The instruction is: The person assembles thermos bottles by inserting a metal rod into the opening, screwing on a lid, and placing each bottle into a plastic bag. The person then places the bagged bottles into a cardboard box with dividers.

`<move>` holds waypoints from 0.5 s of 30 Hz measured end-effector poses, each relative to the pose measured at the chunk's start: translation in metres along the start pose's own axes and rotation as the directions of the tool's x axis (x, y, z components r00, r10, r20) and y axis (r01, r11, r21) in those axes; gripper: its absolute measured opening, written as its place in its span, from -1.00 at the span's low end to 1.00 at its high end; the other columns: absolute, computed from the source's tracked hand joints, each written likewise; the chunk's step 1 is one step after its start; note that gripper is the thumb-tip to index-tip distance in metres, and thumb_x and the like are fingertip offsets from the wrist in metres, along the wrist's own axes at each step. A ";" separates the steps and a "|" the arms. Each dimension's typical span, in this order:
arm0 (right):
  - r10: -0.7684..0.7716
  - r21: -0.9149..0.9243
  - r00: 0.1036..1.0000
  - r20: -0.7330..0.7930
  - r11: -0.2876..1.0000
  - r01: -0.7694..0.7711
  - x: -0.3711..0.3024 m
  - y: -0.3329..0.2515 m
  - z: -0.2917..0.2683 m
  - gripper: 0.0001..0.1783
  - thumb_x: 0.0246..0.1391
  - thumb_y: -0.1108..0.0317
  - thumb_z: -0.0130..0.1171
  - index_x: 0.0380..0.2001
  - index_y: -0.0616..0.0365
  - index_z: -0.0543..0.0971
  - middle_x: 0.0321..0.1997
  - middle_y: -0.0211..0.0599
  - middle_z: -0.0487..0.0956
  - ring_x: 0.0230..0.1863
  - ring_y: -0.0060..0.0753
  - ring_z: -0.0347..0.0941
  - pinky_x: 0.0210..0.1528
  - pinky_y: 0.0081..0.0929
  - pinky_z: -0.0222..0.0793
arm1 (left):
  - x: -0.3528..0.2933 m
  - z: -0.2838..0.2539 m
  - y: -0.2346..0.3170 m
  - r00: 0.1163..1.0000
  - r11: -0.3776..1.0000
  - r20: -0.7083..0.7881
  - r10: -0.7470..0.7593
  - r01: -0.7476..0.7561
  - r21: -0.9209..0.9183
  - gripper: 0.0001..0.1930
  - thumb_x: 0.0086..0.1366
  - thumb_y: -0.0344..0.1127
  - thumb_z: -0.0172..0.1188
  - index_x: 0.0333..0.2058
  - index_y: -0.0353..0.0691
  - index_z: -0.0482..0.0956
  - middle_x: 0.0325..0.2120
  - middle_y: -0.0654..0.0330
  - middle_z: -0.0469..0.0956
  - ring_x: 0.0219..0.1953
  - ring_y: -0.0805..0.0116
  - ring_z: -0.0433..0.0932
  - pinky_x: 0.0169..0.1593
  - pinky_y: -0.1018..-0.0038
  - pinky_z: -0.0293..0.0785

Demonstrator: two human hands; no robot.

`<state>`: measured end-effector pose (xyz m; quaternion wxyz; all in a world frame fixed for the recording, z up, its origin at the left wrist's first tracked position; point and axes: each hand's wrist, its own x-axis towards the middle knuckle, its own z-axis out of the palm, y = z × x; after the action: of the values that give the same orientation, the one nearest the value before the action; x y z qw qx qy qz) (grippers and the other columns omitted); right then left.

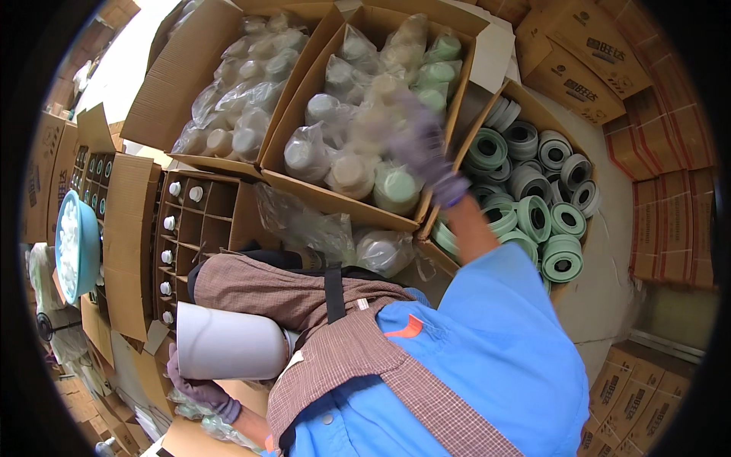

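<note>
My left hand (201,390), in a greyish purple glove, is closed on a pale grey plastic cylinder (228,343) that lies on its side against my lap. Its fingers curl round the wide end. My right hand (420,145), gloved in purple, reaches over an open carton (335,199) of containers in clear plastic bags. Motion smears its fingers, so I cannot make out whether they grip anything. Near it are a bagged green-topped container (397,187) and a bagged cream one (352,177).
Right of the carton, a box (590,156) holds green and grey ring-shaped parts (567,219). Another carton (171,91) of bagged containers stands at the upper left. Below it is a divided box (217,204) with white-capped bottles. A blue basin (87,247) of small white pieces sits far left.
</note>
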<state>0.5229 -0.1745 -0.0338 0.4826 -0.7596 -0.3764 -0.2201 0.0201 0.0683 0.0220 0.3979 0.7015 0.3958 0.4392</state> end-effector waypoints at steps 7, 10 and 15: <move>0.933 -1.000 0.360 0.005 0.005 0.001 -0.141 0.281 -0.256 -0.54 -0.05 0.36 0.06 0.01 0.07 0.51 0.09 -0.02 0.50 0.18 0.03 0.36 0.17 -0.13 0.30 | 0.004 0.026 0.024 0.979 0.965 0.083 0.187 -0.199 0.170 -0.59 0.39 -0.19 -0.27 -0.33 -0.36 0.53 -0.27 0.07 0.53 0.17 0.10 0.37 0.30 0.16 0.19; 0.883 -0.950 0.358 0.305 0.309 0.048 -0.199 0.324 -0.297 -0.35 0.03 0.38 0.03 0.26 0.02 0.28 0.23 -0.08 0.41 0.24 -0.01 0.32 0.27 -0.15 0.25 | -0.002 0.029 0.026 0.971 0.917 0.038 0.237 -0.236 0.323 -0.61 0.38 -0.24 -0.25 -0.31 -0.41 0.52 -0.18 0.00 0.54 0.16 0.07 0.38 0.30 0.15 0.19; 0.860 -0.871 0.324 0.395 0.239 0.429 -0.200 0.322 -0.298 -0.45 0.24 0.06 -0.09 0.27 -0.10 0.32 0.27 -0.41 0.41 0.29 -0.41 0.29 0.30 -0.32 0.16 | -0.008 0.036 0.034 0.967 0.994 -0.229 0.113 -0.110 0.023 -0.60 0.36 -0.23 -0.22 -0.30 -0.40 0.56 -0.11 -0.03 0.55 0.09 0.06 0.43 0.26 0.20 0.23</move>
<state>0.6600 -0.5948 -0.2259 -0.3379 -0.9042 -0.2031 0.1646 0.0577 0.0407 0.0396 0.3206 0.6691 0.4013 0.5371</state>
